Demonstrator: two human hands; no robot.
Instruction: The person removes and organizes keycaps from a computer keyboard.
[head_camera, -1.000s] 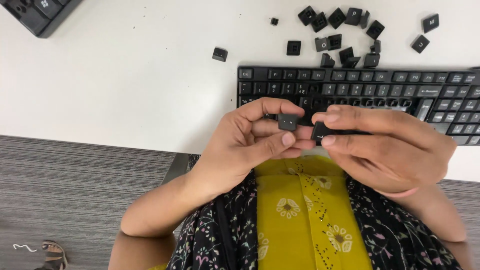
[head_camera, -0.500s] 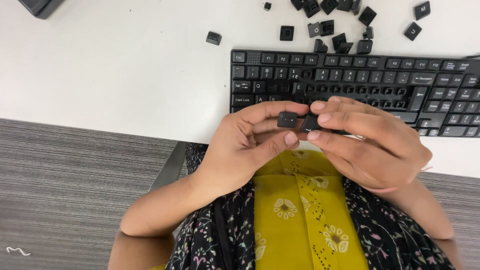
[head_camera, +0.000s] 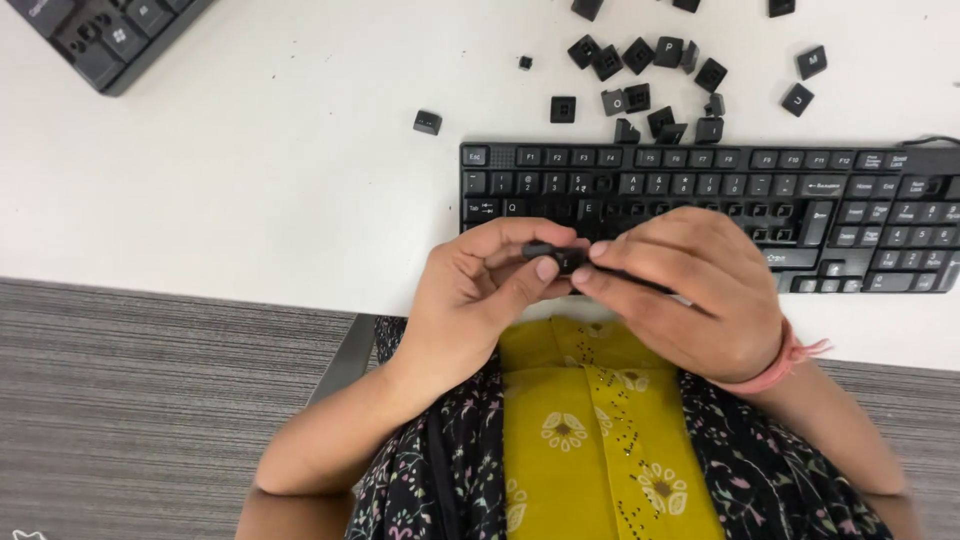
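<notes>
Hands shifted left, keycap (head_camera: 560, 256) pinched between

You sit at a white table (head_camera: 250, 170) in even light; grey striped carpet (head_camera: 150, 400) covers the floor below.

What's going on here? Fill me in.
A seated person holds a small black keycap between both hands, left hand and right hand, just in front of a black keyboard on a white table. The keyboard has several keys missing. Loose keycaps lie scattered behind it. A second keyboard sits at the far left corner.
</notes>
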